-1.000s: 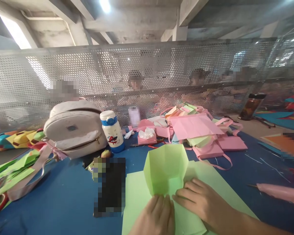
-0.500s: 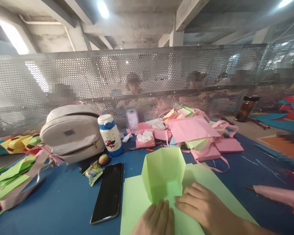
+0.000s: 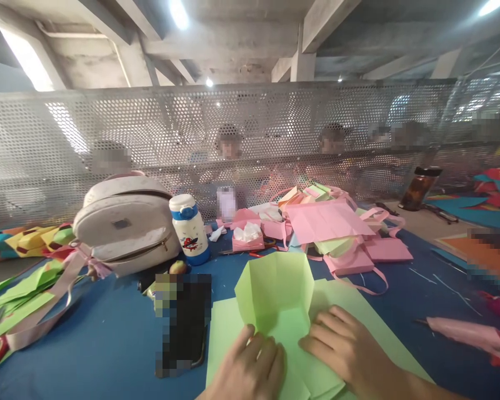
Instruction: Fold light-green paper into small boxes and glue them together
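Largest: a perforated metal screen [image 3: 191,122], standing beyond the folded green paper [image 3: 281,289], the landmark throughout. Next, the blue tabletop [image 3: 87,333], extending to both sides of the folded green paper. A pale backpack [image 3: 125,233] stands beyond it to the left; a heap of pink paper [image 3: 329,219] lies beyond it to the right. Directly under it is a flat pale-green sheet [image 3: 223,322]; the folded green paper stands on this, its back and side panels raised. Right hand [image 3: 345,341]: on its near right flap, fingers extended, laid over the paper. Left hand [image 3: 254,364]: at its near left edge, fingers bent; whether they pinch the paper cannot be told. Smaller: a dark phone [image 3: 187,322], left of it; a white-and-blue bottle [image 3: 191,233], beyond it to the left. Smallest: a pink tissue box [image 3: 248,241], just beyond it.
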Tool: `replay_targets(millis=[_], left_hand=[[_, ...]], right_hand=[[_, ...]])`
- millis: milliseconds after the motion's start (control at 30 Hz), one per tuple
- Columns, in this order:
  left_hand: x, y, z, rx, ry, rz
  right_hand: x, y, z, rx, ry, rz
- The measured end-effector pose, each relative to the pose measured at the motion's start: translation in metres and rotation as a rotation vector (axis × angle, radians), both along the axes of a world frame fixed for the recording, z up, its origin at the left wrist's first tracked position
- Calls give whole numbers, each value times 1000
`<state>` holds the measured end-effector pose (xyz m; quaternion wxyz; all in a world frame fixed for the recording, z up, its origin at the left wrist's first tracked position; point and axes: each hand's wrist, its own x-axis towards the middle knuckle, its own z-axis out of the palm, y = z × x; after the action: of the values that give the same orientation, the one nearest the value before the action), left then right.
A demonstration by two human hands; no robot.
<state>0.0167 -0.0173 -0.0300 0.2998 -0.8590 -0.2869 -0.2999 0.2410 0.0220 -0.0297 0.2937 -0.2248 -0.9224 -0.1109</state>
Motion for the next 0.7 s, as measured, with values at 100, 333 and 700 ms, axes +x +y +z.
replay_targets(millis=[100, 333, 700], left_hand=[[-2, 1, 2, -22, 3, 2], [-14, 4, 3, -99, -29, 32], [-22, 2, 4, -234, -287, -77]], right_hand=[[-1, 0, -1, 41, -4, -4], [-1, -1, 2, 89, -24, 5], [17, 13, 10, -323, 166, 178]])
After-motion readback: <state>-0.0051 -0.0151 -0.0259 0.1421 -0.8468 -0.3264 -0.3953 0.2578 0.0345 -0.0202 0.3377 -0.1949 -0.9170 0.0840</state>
